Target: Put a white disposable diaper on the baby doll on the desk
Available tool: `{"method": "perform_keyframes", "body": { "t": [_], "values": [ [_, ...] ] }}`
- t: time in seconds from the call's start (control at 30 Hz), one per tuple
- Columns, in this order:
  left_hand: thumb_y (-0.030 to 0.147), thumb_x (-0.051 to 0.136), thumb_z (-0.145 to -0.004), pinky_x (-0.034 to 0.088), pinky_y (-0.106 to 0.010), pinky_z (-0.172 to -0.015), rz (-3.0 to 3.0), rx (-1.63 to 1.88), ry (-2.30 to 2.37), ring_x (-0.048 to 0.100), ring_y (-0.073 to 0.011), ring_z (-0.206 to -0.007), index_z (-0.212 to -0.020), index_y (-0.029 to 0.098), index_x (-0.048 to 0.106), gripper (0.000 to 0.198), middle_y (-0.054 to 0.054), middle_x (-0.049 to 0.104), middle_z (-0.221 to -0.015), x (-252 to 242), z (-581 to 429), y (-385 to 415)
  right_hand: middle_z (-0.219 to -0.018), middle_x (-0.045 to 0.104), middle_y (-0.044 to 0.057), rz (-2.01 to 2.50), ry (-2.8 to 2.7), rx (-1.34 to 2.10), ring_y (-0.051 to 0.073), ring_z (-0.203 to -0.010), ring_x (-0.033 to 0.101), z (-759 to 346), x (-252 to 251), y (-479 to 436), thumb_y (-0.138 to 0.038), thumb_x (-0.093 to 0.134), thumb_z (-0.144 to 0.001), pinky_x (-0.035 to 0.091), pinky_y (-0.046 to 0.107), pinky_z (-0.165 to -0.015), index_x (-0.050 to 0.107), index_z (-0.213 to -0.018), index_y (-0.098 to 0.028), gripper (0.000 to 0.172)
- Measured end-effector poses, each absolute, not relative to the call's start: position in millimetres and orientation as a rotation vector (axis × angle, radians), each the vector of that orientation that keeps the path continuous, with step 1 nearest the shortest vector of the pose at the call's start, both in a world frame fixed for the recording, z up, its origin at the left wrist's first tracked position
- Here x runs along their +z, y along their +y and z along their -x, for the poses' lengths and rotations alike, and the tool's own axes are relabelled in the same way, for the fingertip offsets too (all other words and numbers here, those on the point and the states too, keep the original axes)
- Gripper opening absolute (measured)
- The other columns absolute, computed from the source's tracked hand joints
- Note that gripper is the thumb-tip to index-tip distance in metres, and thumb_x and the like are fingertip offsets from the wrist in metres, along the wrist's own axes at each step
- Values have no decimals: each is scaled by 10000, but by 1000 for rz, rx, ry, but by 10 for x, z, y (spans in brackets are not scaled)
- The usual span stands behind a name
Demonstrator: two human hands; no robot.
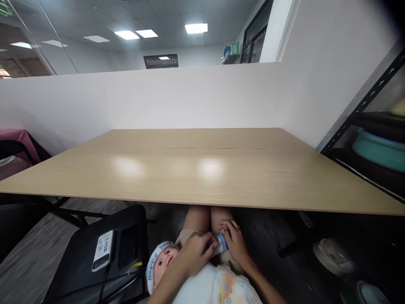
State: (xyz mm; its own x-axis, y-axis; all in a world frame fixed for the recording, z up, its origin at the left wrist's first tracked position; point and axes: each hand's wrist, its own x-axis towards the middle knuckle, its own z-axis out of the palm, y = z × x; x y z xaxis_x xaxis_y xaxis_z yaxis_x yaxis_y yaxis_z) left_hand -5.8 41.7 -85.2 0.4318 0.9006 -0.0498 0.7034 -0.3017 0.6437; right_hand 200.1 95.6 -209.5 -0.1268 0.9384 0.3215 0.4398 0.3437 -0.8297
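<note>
A doll-like figure in a white cap point(155, 257) lettered "Happy Baby" in blue lies across my lap. My left hand point(198, 249) reaches over its front with curled fingers at a small white piece with a blue band point(221, 243). What exactly those fingers grip is hidden. At the other side of that piece, my right hand point(232, 237) rests with its fingers extended near my knee. A white, diaper-like item point(226, 287) with an orange and yellow print shows at the bottom, close to my forearms.
A wide wooden table point(196, 169) stands before me, backed by a white partition point(190, 97). On a black chair point(79, 253) to the left lie a white device point(103, 250) and a dark phone-like slab point(128, 246). At right, a shelf holds a teal basin point(379, 150).
</note>
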Motion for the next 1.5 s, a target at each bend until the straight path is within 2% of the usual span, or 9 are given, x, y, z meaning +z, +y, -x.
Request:
{"method": "perform_keyframes", "body": {
  "t": [0.13, 0.6, 1.5],
  "values": [
    [365, 415, -1070, 466, -313, -871, -2092, 434, 1354, 675, -224, -1017, -1036, 220, 664, 290, -64, 748, -1059, -861, 62, 415, -1031, 702, 107, 1228, -1736, 721, 271, -1013, 692, -1995, -2064, 961, -224, 444, -977, 559, 414, -921, 707, -982, -228, 263],
    [366, 433, -1064, 452, -311, -854, -2075, 440, 1357, 675, -223, -999, -1031, 225, 659, 268, -52, 745, -1052, -907, 73, 422, -1012, 739, 71, 1234, -1789, 607, 257, -1046, 672, -2023, -2142, 978, -206, 425, -1007, 477, 395, -947, 729, -972, -244, 309],
    [392, 423, -1070, 458, -312, -865, -2072, 441, 1363, 678, -227, -1014, -1027, 223, 649, 285, -60, 744, -1060, -922, 78, 411, -1000, 739, 72, 1245, -1778, 612, 256, -1013, 683, -2024, -2162, 987, -225, 442, -1014, 496, 390, -921, 727, -976, -246, 288]
  ]
}}
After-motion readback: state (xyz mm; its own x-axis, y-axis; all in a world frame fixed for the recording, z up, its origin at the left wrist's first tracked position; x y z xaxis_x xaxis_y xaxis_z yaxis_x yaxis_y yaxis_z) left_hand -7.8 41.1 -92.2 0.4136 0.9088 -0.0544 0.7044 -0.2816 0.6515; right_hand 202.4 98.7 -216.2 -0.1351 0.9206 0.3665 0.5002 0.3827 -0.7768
